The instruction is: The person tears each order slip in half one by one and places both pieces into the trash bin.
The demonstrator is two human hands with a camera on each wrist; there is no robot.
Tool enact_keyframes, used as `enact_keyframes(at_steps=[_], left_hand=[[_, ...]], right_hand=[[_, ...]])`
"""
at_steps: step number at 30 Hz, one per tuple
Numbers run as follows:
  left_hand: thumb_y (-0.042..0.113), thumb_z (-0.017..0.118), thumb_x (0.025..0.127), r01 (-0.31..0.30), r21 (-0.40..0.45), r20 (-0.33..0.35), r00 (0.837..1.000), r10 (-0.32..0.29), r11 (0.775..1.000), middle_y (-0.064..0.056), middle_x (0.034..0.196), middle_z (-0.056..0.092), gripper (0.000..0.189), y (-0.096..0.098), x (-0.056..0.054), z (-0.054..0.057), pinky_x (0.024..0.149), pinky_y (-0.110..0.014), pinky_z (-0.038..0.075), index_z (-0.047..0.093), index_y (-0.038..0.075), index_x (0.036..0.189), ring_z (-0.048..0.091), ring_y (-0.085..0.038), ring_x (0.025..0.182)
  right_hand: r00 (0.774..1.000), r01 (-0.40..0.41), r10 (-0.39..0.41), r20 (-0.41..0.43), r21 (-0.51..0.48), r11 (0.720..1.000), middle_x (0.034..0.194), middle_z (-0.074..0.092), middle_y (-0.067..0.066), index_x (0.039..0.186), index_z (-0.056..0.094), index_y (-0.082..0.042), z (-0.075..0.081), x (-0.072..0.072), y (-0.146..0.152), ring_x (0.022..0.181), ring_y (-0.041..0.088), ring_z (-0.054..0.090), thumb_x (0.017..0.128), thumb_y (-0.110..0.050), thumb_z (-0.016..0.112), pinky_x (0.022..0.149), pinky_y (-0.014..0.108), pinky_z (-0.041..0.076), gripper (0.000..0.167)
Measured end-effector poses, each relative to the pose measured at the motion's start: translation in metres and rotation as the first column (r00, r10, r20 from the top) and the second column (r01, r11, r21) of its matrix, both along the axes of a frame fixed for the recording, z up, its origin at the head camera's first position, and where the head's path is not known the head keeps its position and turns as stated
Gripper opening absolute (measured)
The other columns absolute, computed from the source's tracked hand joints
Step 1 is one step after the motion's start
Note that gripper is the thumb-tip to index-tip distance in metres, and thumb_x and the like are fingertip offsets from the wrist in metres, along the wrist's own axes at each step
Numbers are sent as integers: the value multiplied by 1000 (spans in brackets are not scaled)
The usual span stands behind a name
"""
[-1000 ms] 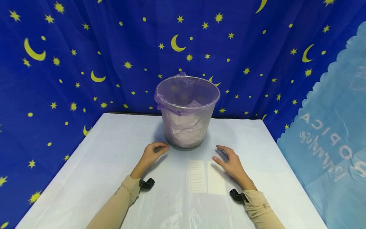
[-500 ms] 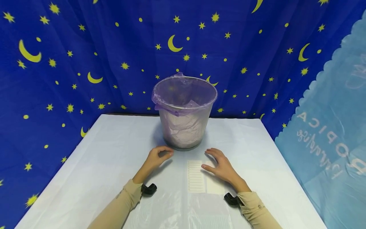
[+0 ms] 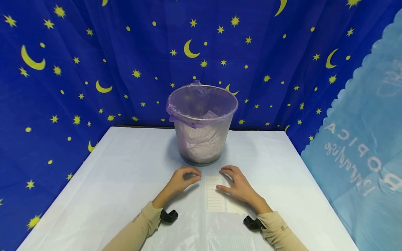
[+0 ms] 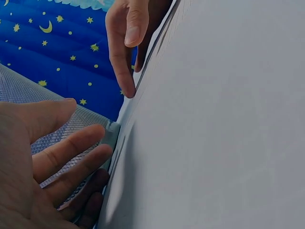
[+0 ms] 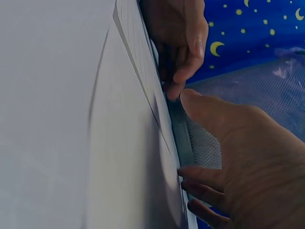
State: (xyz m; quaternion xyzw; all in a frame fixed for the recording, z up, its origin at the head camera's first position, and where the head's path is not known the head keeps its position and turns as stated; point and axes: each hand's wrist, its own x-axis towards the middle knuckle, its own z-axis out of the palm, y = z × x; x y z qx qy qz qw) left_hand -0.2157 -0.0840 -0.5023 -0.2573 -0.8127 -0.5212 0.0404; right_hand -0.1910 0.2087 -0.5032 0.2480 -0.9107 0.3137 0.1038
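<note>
Both bare hands hover low over the table in front of a mesh wastebasket (image 3: 202, 139) lined with a purple plastic bag (image 3: 185, 111). My left hand (image 3: 179, 181) has its fingers loosely bent and spread a little, holding nothing; the left wrist view shows its palm (image 4: 19, 167). Facing it, my right hand (image 3: 239, 184) also holds nothing, its thumb apart from the fingers, over two paper sheets. The left one is a ruled sheet (image 3: 214, 200) with printed lines. Beside it lies a plain cream sheet (image 3: 235, 208), partly hidden under the right hand.
A white cloth covers the table (image 3: 135, 157). A blue curtain (image 3: 141, 45) with yellow moons and stars hangs behind and at the left. At the right hangs a light blue cloth (image 3: 361, 139) with mirrored lettering. Each wrist wears a black camera mount (image 3: 169, 217).
My left hand has moved right and nearer to me, away from the basket's base. My right hand has moved left over the sheets. The hands are now closer together.
</note>
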Motion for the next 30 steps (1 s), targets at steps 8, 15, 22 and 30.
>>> enact_keyframes(at_steps=[8, 15, 22, 30], left_hand=[[13, 82, 92, -6, 22, 7, 1000, 6, 1000, -11, 113, 79, 12, 1, 2, -1, 109, -42, 45, 81, 5, 100, 67, -35, 114], [9, 81, 92, 1, 32, 0, 1000, -1, 1000, -15, 112, 78, 12, 2, 6, 8, 107, -41, 46, 80, 1, 100, 67, -38, 112], [19, 81, 93, 6, 13, -27, 1000, -5, 1000, -5, 110, 79, 11, 0, 0, 1, 107, -39, 47, 82, 10, 99, 68, -28, 110], [21, 82, 92, 32, 0, -28, 999, -32, 1000, -2, 111, 79, 11, -1, 2, 0, 106, -38, 47, 82, 12, 99, 67, -21, 110]], right_hand=[[999, -2, 1, 42, 7, 1000, 138, 60, 10, 118, 72, -14, 0, 4, -2, 135, 33, 52, 78, -42, 94, 116, 56, 42, 53], [998, -26, 28, 60, -23, 999, 130, 62, 3, 107, 74, -20, 4, 4, -2, 128, 25, 55, 77, -36, 96, 112, 51, 46, 41], [994, -87, 90, 55, -57, 995, 119, 66, -3, 95, 76, -21, 4, 3, -2, 119, 21, 60, 81, -29, 94, 103, 45, 51, 24], [985, -121, 132, 111, -101, 988, 115, 70, -7, 108, 82, -13, 4, 4, -3, 113, 14, 61, 87, -27, 89, 99, 35, 53, 27]])
